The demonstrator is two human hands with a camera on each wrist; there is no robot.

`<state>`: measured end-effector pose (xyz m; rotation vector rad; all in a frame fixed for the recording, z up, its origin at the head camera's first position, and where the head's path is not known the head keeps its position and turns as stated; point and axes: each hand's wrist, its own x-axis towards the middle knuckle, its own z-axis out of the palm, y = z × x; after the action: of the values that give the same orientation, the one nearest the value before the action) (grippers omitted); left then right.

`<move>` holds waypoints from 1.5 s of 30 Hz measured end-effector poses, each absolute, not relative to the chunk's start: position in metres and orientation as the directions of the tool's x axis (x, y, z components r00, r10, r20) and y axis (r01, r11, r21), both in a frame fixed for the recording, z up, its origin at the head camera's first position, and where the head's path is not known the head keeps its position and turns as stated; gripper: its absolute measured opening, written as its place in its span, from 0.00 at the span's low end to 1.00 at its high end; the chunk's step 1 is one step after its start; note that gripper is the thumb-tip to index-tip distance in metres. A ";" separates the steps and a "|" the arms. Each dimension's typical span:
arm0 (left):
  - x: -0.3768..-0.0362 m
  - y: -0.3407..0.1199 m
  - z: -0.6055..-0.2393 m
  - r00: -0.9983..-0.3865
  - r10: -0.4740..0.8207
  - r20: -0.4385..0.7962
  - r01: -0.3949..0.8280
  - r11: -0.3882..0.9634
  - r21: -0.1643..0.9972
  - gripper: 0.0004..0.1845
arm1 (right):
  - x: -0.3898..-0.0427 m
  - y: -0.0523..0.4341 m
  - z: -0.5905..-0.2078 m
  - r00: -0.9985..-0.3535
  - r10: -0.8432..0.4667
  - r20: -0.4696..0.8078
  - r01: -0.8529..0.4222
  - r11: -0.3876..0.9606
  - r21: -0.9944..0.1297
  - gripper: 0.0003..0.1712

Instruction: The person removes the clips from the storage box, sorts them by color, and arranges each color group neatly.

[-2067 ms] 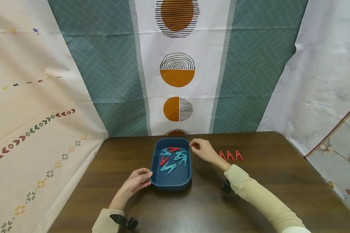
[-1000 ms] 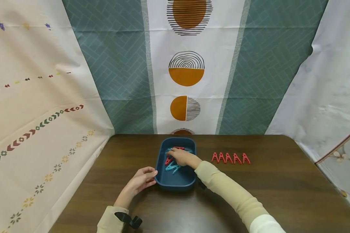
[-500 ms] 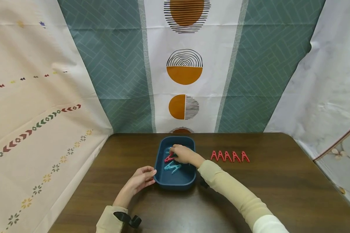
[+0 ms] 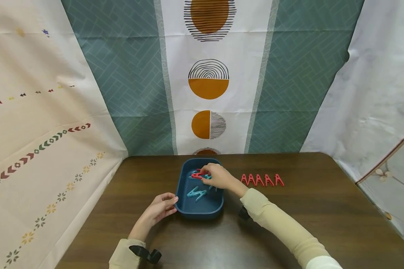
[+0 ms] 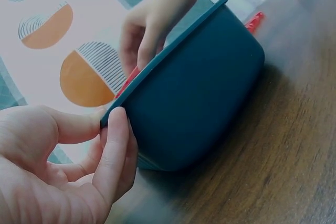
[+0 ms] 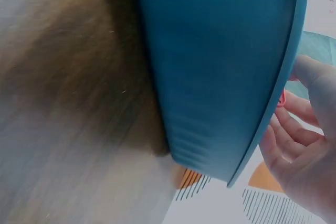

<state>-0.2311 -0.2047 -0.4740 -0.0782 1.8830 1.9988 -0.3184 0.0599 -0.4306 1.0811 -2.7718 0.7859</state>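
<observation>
Lifting a red clip [image 4: 197, 175]: right hand [image 4: 219, 176] pinches it, thumb and fingertips drawn in with only the clip's width between them, over the far half of the blue tray [image 4: 202, 210]. Half a second ago the clip sat lower, by the teal clips [image 4: 197, 193] near the tray's middle; now it's up and farther back, so I'd count it as picked but not out yet. More red shows behind it (mostly hidden, can't tell how it lies). Left hand [image 4: 161, 207] grips the tray's near-left rim, thumb against fingers, same as before. Row of five red clips [image 4: 259, 179] on the worktop [image 4: 188, 243], right of the tray, unchanged (count hasn't grown).
</observation>
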 end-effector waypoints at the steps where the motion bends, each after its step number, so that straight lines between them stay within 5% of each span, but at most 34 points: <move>1: -0.231 -0.205 -0.474 -0.921 0.241 -0.305 -0.319 -0.021 0.947 0.10 | -0.317 0.063 -0.431 -0.760 -0.604 0.240 -0.639 0.629 -0.442 0.18; 11: -0.233 -0.206 -0.476 -0.918 0.243 -0.312 -0.326 -0.017 0.945 0.10 | -0.305 0.091 -0.440 -0.798 -0.488 0.354 -0.603 0.633 -0.485 0.16; 25: -0.232 -0.205 -0.477 -0.917 0.238 -0.321 -0.335 -0.022 0.942 0.11 | -0.291 0.127 -0.462 -0.756 -0.312 0.575 -0.612 0.649 -0.452 0.13; 45: -0.231 -0.204 -0.473 -0.910 0.266 -0.317 -0.335 -0.024 0.942 0.10 | -0.272 0.170 -0.474 -0.802 -0.251 0.542 -0.540 0.692 -0.479 0.15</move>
<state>-0.2313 -0.2038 -0.4729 -0.0722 1.8530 1.9878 -0.2716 0.1701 -0.4738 0.6123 -2.4631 0.8947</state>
